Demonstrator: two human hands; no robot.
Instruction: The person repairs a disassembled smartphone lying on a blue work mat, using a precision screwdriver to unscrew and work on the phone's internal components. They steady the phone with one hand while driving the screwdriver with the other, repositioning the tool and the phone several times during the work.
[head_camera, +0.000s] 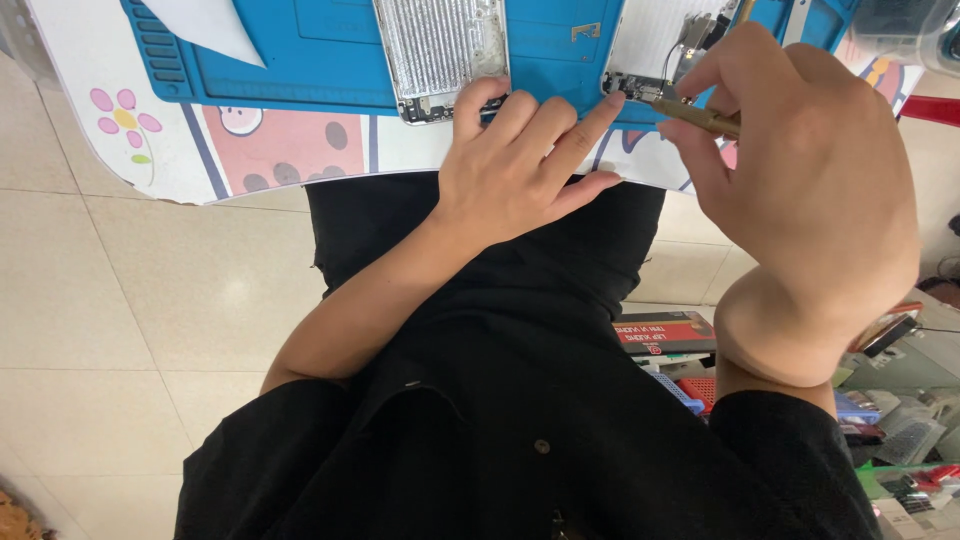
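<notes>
Right hand (810, 190) grip closed on brass tool (700, 117), tip at small circuit part (640, 88); left hand (515, 165) grip empty, fingers spread flat beside it, on blue mat (300, 70).

The brass-coloured tool (700, 117) lies near-horizontal, tip on a small dark circuit assembly (640, 87) at the blue mat's (300, 60) front edge.

The floor (150, 300) was of large pale cream tiles with thin joints, evenly lit. A white table (80, 120) with cartoon flower and animal prints stood at the top. Cluttered shelves (900, 440) with small boxes were at the right.
</notes>
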